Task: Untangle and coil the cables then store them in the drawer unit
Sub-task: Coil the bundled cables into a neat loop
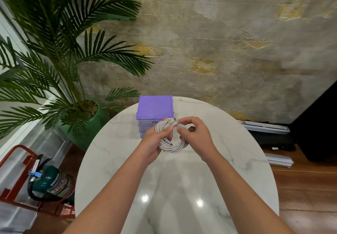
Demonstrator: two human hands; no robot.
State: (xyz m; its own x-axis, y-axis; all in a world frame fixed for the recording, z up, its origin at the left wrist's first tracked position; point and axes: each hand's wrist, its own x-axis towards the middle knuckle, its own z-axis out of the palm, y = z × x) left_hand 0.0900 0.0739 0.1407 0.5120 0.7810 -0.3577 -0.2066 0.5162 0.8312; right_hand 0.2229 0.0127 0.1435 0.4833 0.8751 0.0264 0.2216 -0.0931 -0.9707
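Observation:
A coil of white cables [173, 147] is held in the air above the round marble table [175, 188]. My left hand [155, 142] grips the coil's left side, thumb on top. My right hand [196, 137] pinches its upper right part, near several small plug ends at the top. Just behind the coil, at the table's far edge, stands the purple drawer unit [155, 108] with clear drawers. My hands hide its lower drawers, so I cannot tell whether any drawer is pulled out.
A potted palm in a green pot [93, 122] stands left of the table. A green fire extinguisher [51, 182] in a red stand sits on the floor at lower left. Grey rails [266, 127] and a black object lie at the right, by the wall.

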